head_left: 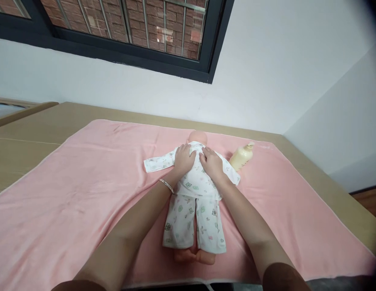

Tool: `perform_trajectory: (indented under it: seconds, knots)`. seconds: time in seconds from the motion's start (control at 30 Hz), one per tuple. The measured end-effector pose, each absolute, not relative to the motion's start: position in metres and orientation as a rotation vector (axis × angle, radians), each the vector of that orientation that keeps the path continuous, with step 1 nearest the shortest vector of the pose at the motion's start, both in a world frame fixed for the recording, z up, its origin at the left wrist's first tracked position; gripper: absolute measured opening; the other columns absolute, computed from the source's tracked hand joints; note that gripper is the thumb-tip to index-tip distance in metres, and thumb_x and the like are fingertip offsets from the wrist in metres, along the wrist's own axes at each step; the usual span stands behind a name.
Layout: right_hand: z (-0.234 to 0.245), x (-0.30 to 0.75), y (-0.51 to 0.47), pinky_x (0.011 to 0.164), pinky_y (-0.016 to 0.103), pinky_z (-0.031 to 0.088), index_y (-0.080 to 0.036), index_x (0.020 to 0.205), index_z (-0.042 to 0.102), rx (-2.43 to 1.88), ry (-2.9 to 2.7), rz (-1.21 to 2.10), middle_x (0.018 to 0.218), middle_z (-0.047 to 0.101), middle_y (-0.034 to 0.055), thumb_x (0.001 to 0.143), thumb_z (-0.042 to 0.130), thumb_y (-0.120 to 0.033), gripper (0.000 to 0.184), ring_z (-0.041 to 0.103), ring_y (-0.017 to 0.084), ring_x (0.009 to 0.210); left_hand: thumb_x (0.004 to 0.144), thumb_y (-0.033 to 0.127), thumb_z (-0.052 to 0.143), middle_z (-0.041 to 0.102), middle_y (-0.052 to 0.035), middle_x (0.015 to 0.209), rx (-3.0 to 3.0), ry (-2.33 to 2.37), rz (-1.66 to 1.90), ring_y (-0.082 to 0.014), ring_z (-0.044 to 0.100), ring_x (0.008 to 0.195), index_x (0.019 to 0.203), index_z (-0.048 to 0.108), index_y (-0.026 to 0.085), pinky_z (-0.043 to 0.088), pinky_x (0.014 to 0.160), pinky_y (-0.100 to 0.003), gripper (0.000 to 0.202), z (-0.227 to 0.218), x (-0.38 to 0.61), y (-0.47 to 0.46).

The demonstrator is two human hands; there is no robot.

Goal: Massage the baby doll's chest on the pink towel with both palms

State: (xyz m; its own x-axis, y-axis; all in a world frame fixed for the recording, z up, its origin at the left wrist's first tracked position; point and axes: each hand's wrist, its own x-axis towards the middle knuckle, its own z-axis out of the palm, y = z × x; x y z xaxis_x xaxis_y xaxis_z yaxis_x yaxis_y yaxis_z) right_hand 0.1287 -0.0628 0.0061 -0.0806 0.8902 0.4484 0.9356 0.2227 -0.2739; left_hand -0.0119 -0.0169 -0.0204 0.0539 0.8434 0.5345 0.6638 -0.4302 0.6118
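A baby doll (197, 136) in a white patterned top (192, 184) and matching trousers (181, 220) lies stretched out on a pink blanket (75, 202). Its head points away from me, its bare feet are near me, and no face shows. My left hand (184, 158) rests flat on the doll's upper body by the left shoulder, thumb apart from the fingers. On the other shoulder lies my right hand (211, 161), also open. Both sleeves of the top spread outward. A bottle with pale yellow contents (242, 157) lies beside the right sleeve.
The blanket covers much of a wooden table (81, 110) set against a white wall (251, 72). A dark-framed window (209, 68) with bars is above it. At the far left is a wooden-edged piece (27, 113) with something pale blue inside.
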Motion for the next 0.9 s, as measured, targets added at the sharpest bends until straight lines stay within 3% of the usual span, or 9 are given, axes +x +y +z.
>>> perform_trajectory:
  seconds: [0.27,0.47,0.7,0.9]
  knots:
    - [0.001,0.136,-0.05,0.118,0.049,0.024,-0.009,0.145,0.041,-1.742,-1.981,0.047,0.153,0.039,0.0144,0.098,0.035,-0.036,0.055,0.03,0.033,0.145,0.09,0.034,0.05,0.062,-0.0133,0.129,2.226,1.497,1.229,-0.0293,0.052,0.124,0.122,0.059,0.018,0.035,0.11,-0.046,0.036,-0.018,-0.015,-0.017]
    - [0.004,0.134,-0.053,0.116,0.043,0.029,-0.01,0.138,0.052,-1.662,-1.971,-0.005,0.143,0.053,0.0127,0.095,0.038,-0.031,0.049,0.043,0.029,0.137,0.09,0.034,0.05,0.062,-0.0134,0.129,2.184,1.463,1.254,-0.0281,0.053,0.123,0.122,0.06,0.016,0.035,0.111,-0.044,0.037,-0.017,-0.017,-0.02]
    - [0.003,0.13,-0.063,0.1,0.035,0.046,-0.026,0.124,0.066,-1.723,-1.794,-0.063,0.131,0.065,0.0032,0.094,0.047,-0.038,0.037,0.06,0.024,0.122,0.09,0.031,0.052,0.068,-0.0102,0.121,2.135,1.432,1.366,-0.0247,0.059,0.117,0.113,0.065,0.018,0.044,0.107,-0.041,0.03,-0.017,-0.015,-0.027]
    - [0.001,0.127,-0.068,0.098,0.035,0.048,-0.024,0.115,0.07,-1.748,-1.713,-0.154,0.124,0.069,0.0049,0.093,0.049,-0.036,0.033,0.064,0.023,0.117,0.089,0.031,0.054,0.071,-0.009,0.109,2.142,1.577,1.448,-0.0245,0.061,0.11,0.102,0.068,0.019,0.046,0.103,-0.04,0.023,-0.015,-0.012,-0.035]
